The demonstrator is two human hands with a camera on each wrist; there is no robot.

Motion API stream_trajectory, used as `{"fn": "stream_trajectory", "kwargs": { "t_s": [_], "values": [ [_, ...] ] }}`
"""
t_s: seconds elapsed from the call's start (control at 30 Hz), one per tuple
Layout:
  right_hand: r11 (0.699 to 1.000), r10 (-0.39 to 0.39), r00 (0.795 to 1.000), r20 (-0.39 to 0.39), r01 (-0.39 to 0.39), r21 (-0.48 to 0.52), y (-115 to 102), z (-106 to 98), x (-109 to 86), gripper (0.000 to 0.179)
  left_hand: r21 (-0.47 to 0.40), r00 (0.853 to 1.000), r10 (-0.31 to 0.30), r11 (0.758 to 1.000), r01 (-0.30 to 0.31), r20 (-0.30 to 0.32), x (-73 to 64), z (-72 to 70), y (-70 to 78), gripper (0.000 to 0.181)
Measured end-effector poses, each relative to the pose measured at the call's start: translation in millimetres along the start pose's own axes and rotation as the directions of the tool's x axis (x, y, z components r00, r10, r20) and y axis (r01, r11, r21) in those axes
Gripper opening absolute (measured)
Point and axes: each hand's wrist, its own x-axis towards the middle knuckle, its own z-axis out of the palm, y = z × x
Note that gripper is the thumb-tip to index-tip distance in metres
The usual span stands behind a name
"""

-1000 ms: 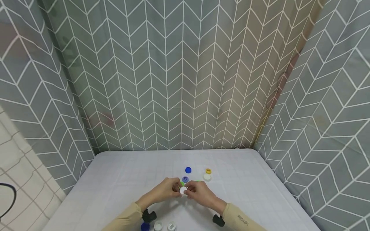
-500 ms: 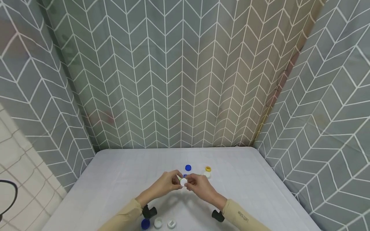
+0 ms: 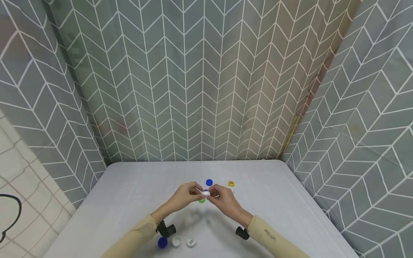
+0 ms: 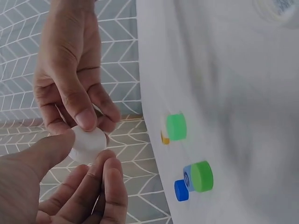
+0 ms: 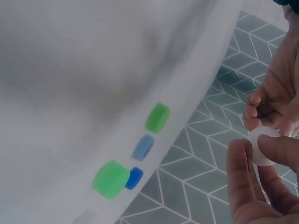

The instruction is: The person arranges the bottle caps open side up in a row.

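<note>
A round white bottle cap (image 3: 205,194) is held up above the table between both hands. My left hand (image 3: 183,196) pinches one side of it between thumb and fingers. From the other side my right hand (image 3: 227,202) grips it, thumb on the flat face in the right wrist view. The left wrist view shows the cap (image 4: 88,143) with a ribbed edge. Beyond the hands lie a green cap (image 4: 202,176), a light blue cap (image 4: 187,178), a dark blue cap (image 4: 181,190) and a paler green cap (image 4: 176,127). Fingers partly hide these in the head view.
At the back lie a blue cap (image 3: 209,182) and a yellow cap (image 3: 231,183). Nearer the front are a dark blue cap (image 3: 162,242), a white cap (image 3: 176,241) and another white cap (image 3: 191,243). Patterned curtains surround the white-covered table (image 3: 135,179).
Both hands have moved up and away together with the white cap. The cap has tilted, so the head view shows it more edge-on. A green cap now shows below the hands.
</note>
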Motion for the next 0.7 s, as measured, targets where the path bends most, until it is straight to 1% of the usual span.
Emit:
{"fn": "stream_trajectory", "kwargs": {
  "t_s": [0.07, 0.3, 0.4, 0.57, 0.7],
  "values": [
    [1.000, -0.010, 1.000, -0.007, 0.010, 0.004, -1, 0, 0.6, 0.015, -0.007, 1.000, -0.012, 1.000, 0.012, -0.006, 0.4, -0.7, 1.3, 0.030],
    [0.999, -0.044, 0.998, -0.045, 0.043, -0.025, -6, 0, 2.5, 0.017, -0.064, 1.000, -0.017, 0.998, 0.016, -0.010, 3.4, -3.6, 2.4, 0.035],
    [0.998, -0.059, 0.997, -0.053, 0.057, -0.025, -7, 1, 2.2, 0.020, -0.057, 1.000, -0.022, 0.998, 0.022, -0.003, 4.3, -5.5, 1.6, 0.038],
    [0.997, -0.070, 0.997, -0.026, 0.071, 0.011, -9, 0, -1.1, 0.023, -0.039, 0.999, -0.032, 0.999, 0.033, 0.024, 2.8, -7.7, 0.3, 0.043],
    [0.996, -0.082, 0.997, 0.000, 0.082, 0.017, -11, 0, -4.4, 0.027, -0.068, 0.999, -0.029, 0.997, 0.032, 0.044, 0.4, -8.0, 1.2, 0.042]
  ]
}}
